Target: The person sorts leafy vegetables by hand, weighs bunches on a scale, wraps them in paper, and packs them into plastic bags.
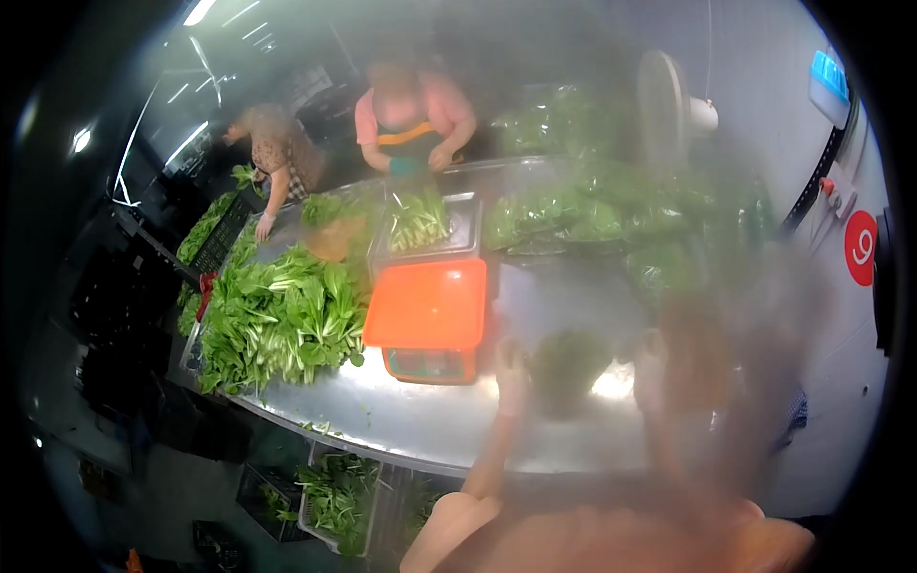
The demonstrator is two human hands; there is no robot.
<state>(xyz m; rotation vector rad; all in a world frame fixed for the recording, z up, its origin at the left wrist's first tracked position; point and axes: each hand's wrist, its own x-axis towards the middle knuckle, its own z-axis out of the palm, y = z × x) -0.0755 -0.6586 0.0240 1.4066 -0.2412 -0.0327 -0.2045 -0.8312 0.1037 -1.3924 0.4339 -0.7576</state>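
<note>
We stretch our left forearm (pixel 494 456) and right forearm (pixel 666 449) forward, left grip (pixel 513 377) and right grip (pixel 651 371) apart, both too hazy to read clearly.

I saw a red sign (pixel 860 248); above it was a blue box (pixel 829 88), and well left of it, a person in pink (pixel 444 105).

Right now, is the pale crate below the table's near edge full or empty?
It looks full: leafy greens cover the inside of the pale crate, though their depth is hidden.

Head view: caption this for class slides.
Left hand and right hand flank a blurred green clump on a metal table.
</note>
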